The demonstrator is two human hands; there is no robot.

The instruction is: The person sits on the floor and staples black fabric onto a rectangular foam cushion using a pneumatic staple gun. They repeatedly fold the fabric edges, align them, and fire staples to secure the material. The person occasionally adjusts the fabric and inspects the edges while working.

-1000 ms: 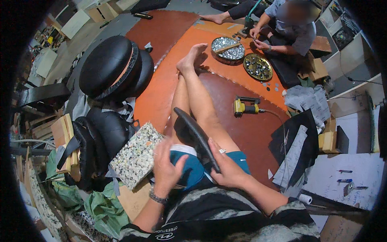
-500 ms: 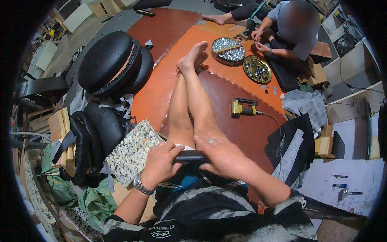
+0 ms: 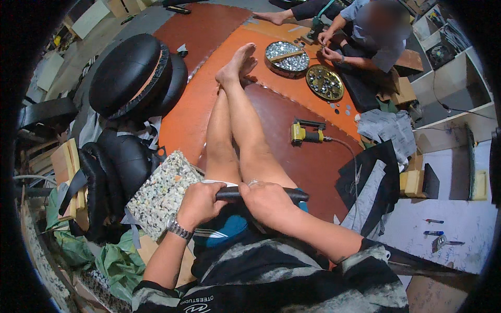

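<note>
Above my lap lies a slim, black-covered padded bar (image 3: 228, 193), held level across both hands. My left hand (image 3: 198, 202) is closed around its left end, thumb on the near side. Farther right, my right hand (image 3: 265, 202) wraps over the bar from above, and the bar's right end sticks out past it. What lies under the right palm is hidden. Beside my left hand a speckled foam block (image 3: 164, 195) rests against my leg.
A yellow-black staple gun (image 3: 308, 134) with a hose lies right of my legs. Black round cushions (image 3: 128, 78) are stacked at left. A tin of metal pieces (image 3: 287, 58) and a gold tray (image 3: 324, 83) stand near a seated co-worker (image 3: 376, 34). Pens (image 3: 434, 232) lie at right.
My right hand has moved left along the bar, closer to my left hand, and its fingers have closed over it. The bar's right end now shows. The whole view has shifted slightly.
</note>
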